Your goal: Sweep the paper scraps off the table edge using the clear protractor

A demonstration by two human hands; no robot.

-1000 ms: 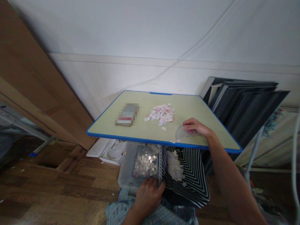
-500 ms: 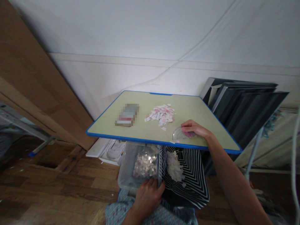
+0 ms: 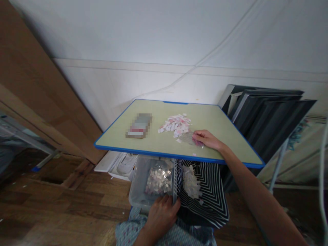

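Note:
My right hand (image 3: 206,138) is closed on a clear, half-round plastic protractor (image 3: 188,137), with pink showing at the fingers. The protractor is over the tabletop, its far edge at the near right side of a pile of small white and pink paper pieces (image 3: 176,123). Below the table, my left hand (image 3: 162,210) has its fingers curled over the near right rim of a clear plastic bin (image 3: 138,194). Inside the bin lies a shiny bag of small pale pieces (image 3: 160,179).
The pale tabletop (image 3: 205,116) has a blue edge. A pixelated flat object (image 3: 139,126) lies on its left. A black-and-white striped container (image 3: 212,201) holding pale pieces (image 3: 191,184) sits beside the bin. Dark panels (image 3: 266,119) lean at the right; a white box (image 3: 123,165) is lower left.
My right hand has moved left and slightly away from me, carrying the protractor from near the table's front edge to the paper pile. My left hand has stayed on the bin.

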